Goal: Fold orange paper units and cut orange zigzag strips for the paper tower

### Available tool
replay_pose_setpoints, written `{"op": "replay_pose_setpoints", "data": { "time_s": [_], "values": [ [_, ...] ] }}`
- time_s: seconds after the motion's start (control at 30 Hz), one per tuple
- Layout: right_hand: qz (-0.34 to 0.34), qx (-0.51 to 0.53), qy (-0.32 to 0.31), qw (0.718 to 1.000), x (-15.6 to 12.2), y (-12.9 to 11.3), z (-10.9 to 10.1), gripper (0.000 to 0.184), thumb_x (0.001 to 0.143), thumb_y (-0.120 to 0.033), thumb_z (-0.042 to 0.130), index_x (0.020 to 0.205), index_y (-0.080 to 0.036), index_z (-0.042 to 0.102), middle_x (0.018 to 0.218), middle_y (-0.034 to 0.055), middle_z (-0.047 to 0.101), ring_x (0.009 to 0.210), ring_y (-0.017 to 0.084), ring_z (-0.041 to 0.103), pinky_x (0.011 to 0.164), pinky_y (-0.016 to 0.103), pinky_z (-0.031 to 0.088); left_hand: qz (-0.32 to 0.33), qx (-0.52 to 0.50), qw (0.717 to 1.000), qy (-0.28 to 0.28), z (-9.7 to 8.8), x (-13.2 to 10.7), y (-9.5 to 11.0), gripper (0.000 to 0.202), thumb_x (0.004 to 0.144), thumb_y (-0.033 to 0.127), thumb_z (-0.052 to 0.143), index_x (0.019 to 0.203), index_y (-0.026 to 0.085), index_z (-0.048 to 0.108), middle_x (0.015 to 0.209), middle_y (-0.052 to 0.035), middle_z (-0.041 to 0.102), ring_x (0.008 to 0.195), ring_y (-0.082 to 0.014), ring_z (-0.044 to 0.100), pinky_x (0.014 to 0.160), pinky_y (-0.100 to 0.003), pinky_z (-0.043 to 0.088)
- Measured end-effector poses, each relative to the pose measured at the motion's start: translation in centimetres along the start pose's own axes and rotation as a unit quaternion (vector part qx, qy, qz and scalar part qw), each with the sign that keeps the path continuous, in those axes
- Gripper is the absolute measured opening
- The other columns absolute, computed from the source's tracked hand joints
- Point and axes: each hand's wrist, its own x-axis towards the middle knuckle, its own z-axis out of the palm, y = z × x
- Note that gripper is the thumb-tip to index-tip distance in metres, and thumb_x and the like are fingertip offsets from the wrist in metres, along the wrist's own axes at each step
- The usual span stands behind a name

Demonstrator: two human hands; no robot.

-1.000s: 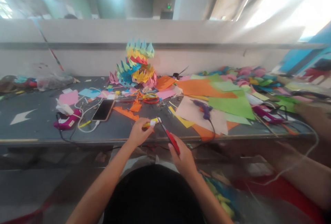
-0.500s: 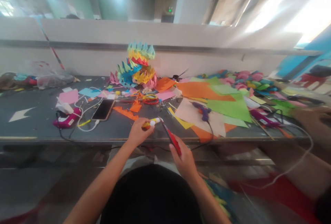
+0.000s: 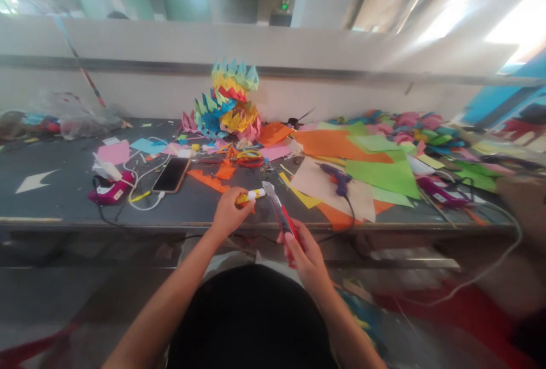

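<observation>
The left hand (image 3: pixel 230 210) grasps a small yellow-and-white tube (image 3: pixel 251 196) just below and left of frame centre; the right hand (image 3: pixel 303 252) grips a red-handled cutter (image 3: pixel 285 220) below and right of centre, its blade (image 3: pixel 268 189) near the tube

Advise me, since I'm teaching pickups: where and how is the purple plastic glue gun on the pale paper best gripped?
Probably by its handle, from the person's side: the purple glue gun lies flat, handle toward the person, nozzle away to the left, black cord trailing from the handle. The right hand, nearer it, holds a red-and-silver cutter.
</observation>
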Motion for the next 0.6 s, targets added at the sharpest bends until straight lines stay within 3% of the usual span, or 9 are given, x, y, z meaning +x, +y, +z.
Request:
{"op": "replay_pose_setpoints", "data": {
  "time_s": [0.1, 0.27, 0.47, 0.6],
  "values": [
    [0.071, 0.131, -0.019, 0.989, 0.1, -0.3, 0.1, 0.030, 0.082, -0.044, 0.050, 0.102, -0.021, 0.053, 0.069, -0.0001, 0.058, 0.048, 0.009, 0.045, 0.038, 0.018, 0.036, 0.006, -0.007, 1.000, 0.013, 0.0, 0.1, -0.2, 0.016, 0.078, 0.031, 0.058, 0.086, 0.018, 0.058, 0.091, -0.0049, 0.064, 0.087, -0.0184, 0.058, 0.081, -0.032, 0.045],
    [0.170, 0.307, -0.036, 0.936, 0.3, -1.0, -0.6, 0.029, 0.079, -0.042, 0.051, 0.094, -0.018, 0.059, 0.069, 0.0006, 0.054, 0.047, 0.008, 0.041, 0.034, 0.017, 0.029, 0.009, 0.008, 1.000, 0.013, 0.2, 0.5, -0.5, 0.014, 0.076, 0.030, 0.060, 0.084, 0.018, 0.059, 0.092, -0.0052, 0.065, 0.089, -0.0193, 0.058, 0.083, -0.034, 0.045],
    [0.198, 0.423, -0.118, 0.876, 0.4, -1.7, -1.3, 0.028, 0.082, -0.031, 0.046, 0.100, -0.017, 0.062, 0.053, -0.0051, 0.036, 0.039, 0.005, 0.024, 0.035, 0.014, 0.024, 0.008, 0.054, 0.998, -0.006, 0.4, 0.8, -0.5, 0.010, 0.075, 0.027, 0.060, 0.079, 0.018, 0.059, 0.091, -0.0052, 0.065, 0.088, -0.0197, 0.057, 0.082, -0.034, 0.043],
    [0.203, 0.471, -0.140, 0.847, 0.2, -1.5, -1.7, 0.025, 0.084, -0.029, 0.043, 0.094, -0.019, 0.063, 0.051, -0.0071, 0.030, 0.037, 0.003, 0.014, 0.036, 0.013, 0.020, 0.003, 0.066, 0.998, -0.013, 0.4, 0.7, -0.4, 0.011, 0.076, 0.029, 0.059, 0.080, 0.019, 0.060, 0.092, -0.0048, 0.065, 0.085, -0.0194, 0.058, 0.082, -0.034, 0.043]
  ]
}}
